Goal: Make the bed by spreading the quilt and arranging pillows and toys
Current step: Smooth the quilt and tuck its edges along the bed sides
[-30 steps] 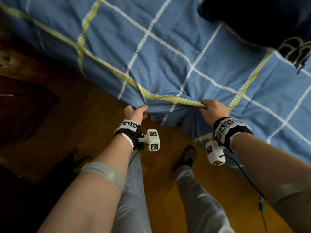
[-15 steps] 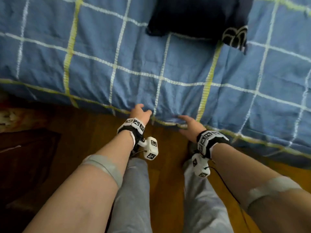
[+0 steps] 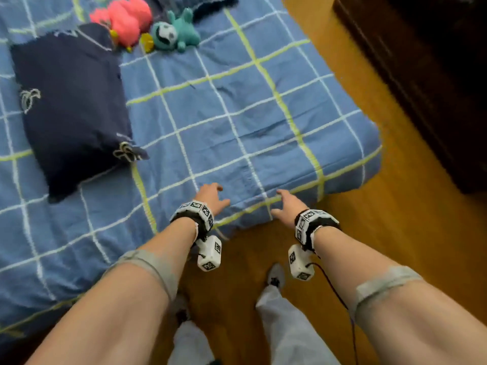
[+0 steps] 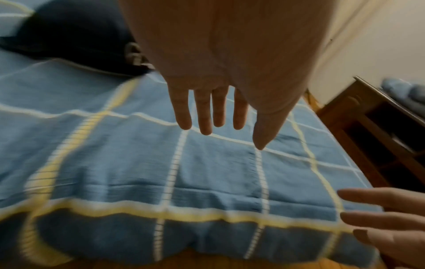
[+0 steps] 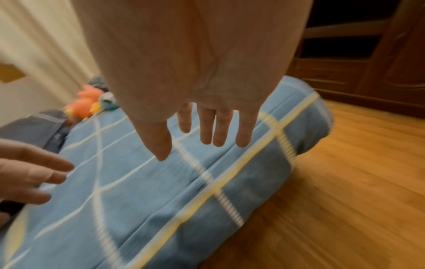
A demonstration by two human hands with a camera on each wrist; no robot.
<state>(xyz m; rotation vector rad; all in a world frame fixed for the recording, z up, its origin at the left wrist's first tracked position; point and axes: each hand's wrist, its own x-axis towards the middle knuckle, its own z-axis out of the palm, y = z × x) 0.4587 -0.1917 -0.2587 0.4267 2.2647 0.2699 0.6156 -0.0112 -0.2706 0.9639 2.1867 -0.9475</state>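
Observation:
A blue quilt [image 3: 237,122] with white and yellow-green checks lies spread over the bed. On it at the left lies a dark navy pillow [image 3: 71,101]. A pink plush toy [image 3: 123,19] and a teal plush toy [image 3: 174,32] sit at the far end. My left hand [image 3: 210,197] hovers over the quilt's near edge, its fingers [image 4: 207,112] straight and spread, holding nothing. Beside it, over the same yellow hem, my right hand [image 3: 286,204] is also free, its fingers [image 5: 220,127] straight.
Wooden floor [image 3: 411,233] runs along the near side and foot of the bed. A dark wooden cabinet [image 3: 427,75] stands past the bed's foot at the right. My legs and shoes [image 3: 275,276] stand close against the bed's side.
Both hands have let go of the quilt's edge and opened above it. My view has swung up and to the right, bringing the pillow, toys and foot corner into sight.

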